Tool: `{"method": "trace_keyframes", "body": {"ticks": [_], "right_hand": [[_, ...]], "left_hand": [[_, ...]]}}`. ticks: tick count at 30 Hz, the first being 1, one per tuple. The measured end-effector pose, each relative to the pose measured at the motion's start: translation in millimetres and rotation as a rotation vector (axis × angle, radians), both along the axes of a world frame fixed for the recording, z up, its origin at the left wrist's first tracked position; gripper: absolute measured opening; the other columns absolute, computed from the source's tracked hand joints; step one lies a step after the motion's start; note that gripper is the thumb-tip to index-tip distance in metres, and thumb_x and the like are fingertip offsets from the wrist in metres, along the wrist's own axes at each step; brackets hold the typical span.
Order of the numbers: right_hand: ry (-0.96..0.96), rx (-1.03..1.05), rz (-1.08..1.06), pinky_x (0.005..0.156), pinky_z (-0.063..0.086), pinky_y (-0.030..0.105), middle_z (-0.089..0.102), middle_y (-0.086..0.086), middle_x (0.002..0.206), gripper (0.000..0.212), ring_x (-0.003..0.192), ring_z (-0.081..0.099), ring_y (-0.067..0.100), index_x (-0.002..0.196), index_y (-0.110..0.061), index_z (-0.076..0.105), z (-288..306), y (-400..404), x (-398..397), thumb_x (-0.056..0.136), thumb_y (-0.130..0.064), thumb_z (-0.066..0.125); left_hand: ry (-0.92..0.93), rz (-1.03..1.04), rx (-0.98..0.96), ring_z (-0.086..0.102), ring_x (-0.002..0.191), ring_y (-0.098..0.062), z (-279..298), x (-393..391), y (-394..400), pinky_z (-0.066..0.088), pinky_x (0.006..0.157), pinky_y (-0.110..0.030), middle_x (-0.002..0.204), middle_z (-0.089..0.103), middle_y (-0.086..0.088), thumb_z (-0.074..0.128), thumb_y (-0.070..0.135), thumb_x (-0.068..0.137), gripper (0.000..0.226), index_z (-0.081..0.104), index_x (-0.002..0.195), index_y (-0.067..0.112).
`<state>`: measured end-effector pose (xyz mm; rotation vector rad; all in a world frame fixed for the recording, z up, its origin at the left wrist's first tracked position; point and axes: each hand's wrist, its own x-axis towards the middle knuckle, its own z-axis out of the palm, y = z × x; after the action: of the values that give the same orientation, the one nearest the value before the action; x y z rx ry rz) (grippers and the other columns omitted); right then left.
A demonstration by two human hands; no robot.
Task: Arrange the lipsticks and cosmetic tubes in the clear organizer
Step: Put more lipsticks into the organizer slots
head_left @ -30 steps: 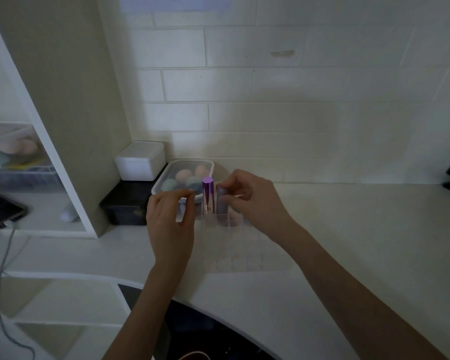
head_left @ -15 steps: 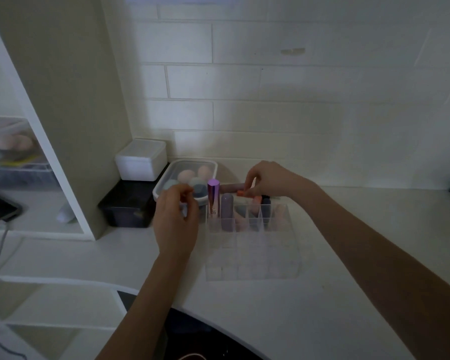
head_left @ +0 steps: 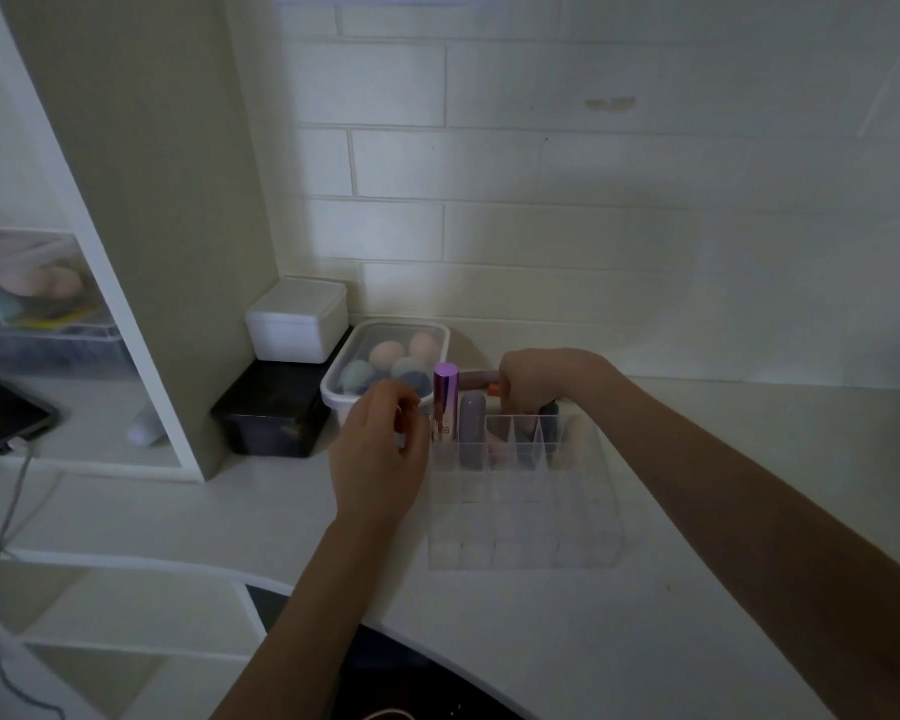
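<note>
1. because the pink tube (head_left: 478, 378) lies sideways, its long axis running left to right across the middle of the frame, it must be tipped upright before it can drop into a cell of the clear organizer (head_left: 526, 511).
2. the right hand (head_left: 539, 381) grasps that tube at its right end, fingers curled round it, just above the organizer's back row; the tube's free end points left, toward the purple lipstick (head_left: 446, 400).
3. the purple lipstick and a grey tube (head_left: 472, 433) stand upright in the back row's left cells; further right, darker and pinkish items fill other back cells, too blurred to name.
4. the left hand (head_left: 380, 449) sits just left of the organizer, fingers curled round something small and pale; what it is cannot be told.
5. judging by this, the right hand is the nearer one for the placing, and the rows toward the bottom of the frame look unfilled.
6. a container of sponges (head_left: 385, 363) sits behind, upper left of the organizer.
</note>
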<state>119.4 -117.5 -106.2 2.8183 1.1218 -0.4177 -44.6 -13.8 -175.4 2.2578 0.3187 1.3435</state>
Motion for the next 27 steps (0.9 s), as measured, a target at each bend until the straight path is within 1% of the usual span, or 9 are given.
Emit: {"method": "trace_keyframes", "body": {"ticks": [3,5,8,10,12,17,21,24,27], "right_hand": [[0.097,0.169,-0.043,0.052,0.043,0.025,0.060,0.001,0.061,0.024,0.055,0.054,0.015,0.068,-0.009,0.067,5,-9,5,0.079,-0.030,0.066],[0.138,0.350,-0.066,0.050,0.043,0.022,0.065,-0.001,0.064,0.021,0.056,0.058,0.011,0.076,-0.013,0.072,14,-19,7,0.077,-0.034,0.067],[0.227,0.744,-0.083,0.048,0.047,0.019,0.072,-0.001,0.075,0.008,0.060,0.066,0.003,0.080,-0.018,0.068,30,-38,-1,0.081,-0.026,0.068],[0.373,0.968,-0.067,0.051,0.051,0.019,0.074,0.002,0.080,0.007,0.070,0.072,0.007,0.087,-0.015,0.064,36,-52,-13,0.084,-0.020,0.068],[0.521,1.099,-0.031,0.057,0.055,0.022,0.075,0.011,0.088,0.008,0.078,0.073,0.018,0.093,-0.014,0.061,35,-64,-28,0.087,-0.015,0.066],[0.694,1.256,0.098,0.066,0.058,0.031,0.074,0.013,0.081,0.022,0.075,0.072,0.027,0.109,-0.018,0.057,25,-81,-58,0.090,-0.008,0.061],[0.690,1.323,0.108,0.071,0.059,0.037,0.074,0.013,0.081,0.023,0.080,0.072,0.030,0.110,-0.019,0.060,22,-87,-69,0.089,-0.014,0.064],[0.734,1.401,0.084,0.076,0.060,0.041,0.073,0.018,0.087,0.022,0.083,0.071,0.034,0.111,-0.019,0.060,25,-93,-72,0.089,-0.015,0.062],[0.749,1.393,0.050,0.072,0.060,0.037,0.074,0.020,0.095,0.024,0.086,0.071,0.035,0.113,-0.013,0.057,26,-97,-74,0.090,-0.011,0.061]], "left_hand": [[-0.068,0.017,-0.018,0.049,0.055,-0.013,-1,-1,-2,0.029,0.050,-0.009,0.070,0.061,-0.005,0.059,0.015,0.083,0.007,0.057,0.082,0.009],[-0.144,0.017,-0.054,0.050,0.059,-0.012,0,-2,-4,0.033,0.051,-0.010,0.077,0.062,-0.008,0.046,0.022,0.086,0.018,0.057,0.092,0.008],[-0.273,-0.009,0.041,0.055,0.082,-0.025,5,-4,-9,0.042,0.073,-0.022,0.095,0.061,-0.020,0.043,0.009,0.086,0.023,0.053,0.106,0.003],[-0.309,-0.017,0.147,0.051,0.098,-0.029,9,-5,-13,0.042,0.084,-0.031,0.104,0.059,-0.026,0.046,0.008,0.087,0.027,0.050,0.114,0.003],[-0.307,-0.063,0.227,0.049,0.100,-0.027,16,-7,-20,0.041,0.085,-0.032,0.105,0.060,-0.026,0.046,0.015,0.092,0.027,0.049,0.117,0.006],[-0.065,-0.280,0.404,0.053,0.093,-0.021,33,-10,-49,0.047,0.079,-0.029,0.104,0.062,-0.018,0.060,0.021,0.083,0.044,0.051,0.124,0.006],[-0.018,-0.308,0.374,0.062,0.089,-0.032,42,-12,-59,0.050,0.078,-0.027,0.103,0.063,-0.023,0.078,0.004,0.072,0.046,0.060,0.114,-0.002],[-0.012,-0.372,0.293,0.062,0.092,-0.032,45,-14,-59,0.046,0.083,-0.023,0.107,0.062,-0.023,0.077,-0.001,0.070,0.049,0.059,0.115,-0.003],[-0.005,-0.401,0.326,0.064,0.088,-0.032,45,-16,-59,0.050,0.079,-0.026,0.102,0.065,-0.022,0.070,0.000,0.075,0.034,0.064,0.108,-0.004]]}}
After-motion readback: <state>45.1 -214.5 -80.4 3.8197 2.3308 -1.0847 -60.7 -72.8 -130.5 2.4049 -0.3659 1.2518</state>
